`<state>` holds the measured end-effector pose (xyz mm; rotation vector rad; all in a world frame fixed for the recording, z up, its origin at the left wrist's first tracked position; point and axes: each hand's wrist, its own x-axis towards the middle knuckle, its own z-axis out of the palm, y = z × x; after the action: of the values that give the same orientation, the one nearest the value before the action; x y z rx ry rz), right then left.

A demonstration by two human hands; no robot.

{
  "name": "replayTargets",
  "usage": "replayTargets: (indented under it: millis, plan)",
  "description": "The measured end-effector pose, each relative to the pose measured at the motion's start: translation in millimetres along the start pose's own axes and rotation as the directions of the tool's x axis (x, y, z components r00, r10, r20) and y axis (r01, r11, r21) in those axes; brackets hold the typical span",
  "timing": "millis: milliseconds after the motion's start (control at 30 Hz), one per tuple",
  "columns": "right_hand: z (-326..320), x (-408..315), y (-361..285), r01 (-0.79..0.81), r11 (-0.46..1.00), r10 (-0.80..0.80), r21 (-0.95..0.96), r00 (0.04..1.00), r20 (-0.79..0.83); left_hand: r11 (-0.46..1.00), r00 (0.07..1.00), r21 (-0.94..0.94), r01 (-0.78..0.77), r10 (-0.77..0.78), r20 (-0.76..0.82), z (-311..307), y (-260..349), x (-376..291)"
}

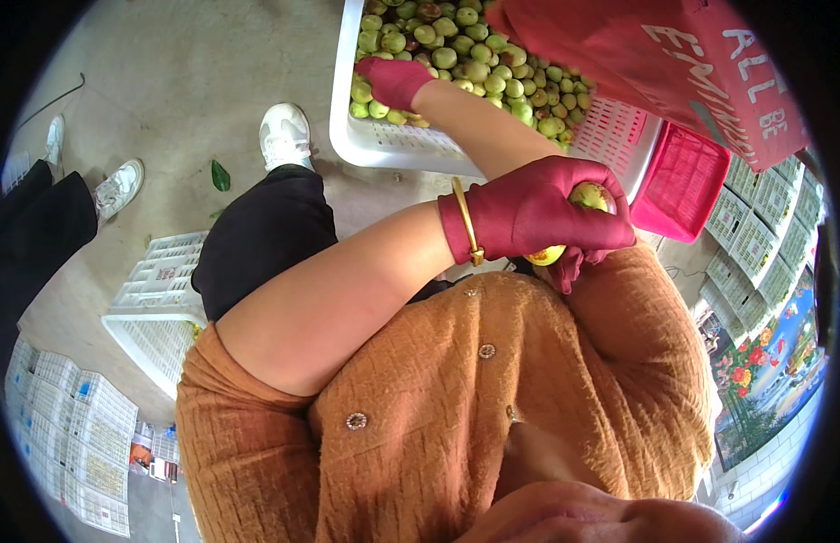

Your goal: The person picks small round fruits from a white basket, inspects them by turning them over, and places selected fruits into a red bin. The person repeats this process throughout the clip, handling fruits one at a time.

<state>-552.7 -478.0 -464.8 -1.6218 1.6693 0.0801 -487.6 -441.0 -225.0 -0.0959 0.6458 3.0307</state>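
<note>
My left hand [549, 210], in a maroon glove with a gold bangle at the wrist, is closed around small green and reddish round fruits. One fruit [592, 197] shows between thumb and fingers, another yellow-green one [545, 256] below the palm. Loose maroon glove fabric hangs under it. My right forearm passes beneath the left hand, and my right hand [396, 83], also gloved, lies among the green fruits [474, 70] near the left wall of a white plastic crate [406, 155]. Its fingers are partly hidden, and whether they grip a fruit does not show.
Red cloth with white lettering [637, 61] overhangs the crate's right side. A pink plastic basket [681, 183] stands beside it. Another white crate [155, 285] is near my left leg. A person in dark trousers [53, 224] stands at left. Crates are stacked at both sides.
</note>
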Motion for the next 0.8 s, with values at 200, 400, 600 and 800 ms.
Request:
replayTargets:
  millis: [200,400,600,800]
  plan:
    - [-4,27,7,-0.014,1.000,0.014,-0.004,0.979,0.202,0.998,1.000,-0.065,-0.013,0.013,-0.015,-3,5,-1]
    - [1,21,2,-0.217,0.881,0.120,0.420,0.962,0.245,0.994,1.000,-0.112,0.010,-0.012,-0.020,-2,3,-2]
    - [-12,8,2,-0.226,0.878,0.018,0.423,0.897,0.441,0.986,0.999,-0.163,0.020,-0.028,-0.047,-1,-1,0]
    - [-59,18,41,-0.019,0.959,0.089,0.283,0.967,-0.237,0.995,1.000,-0.094,-0.023,0.024,0.004,-3,0,-3]
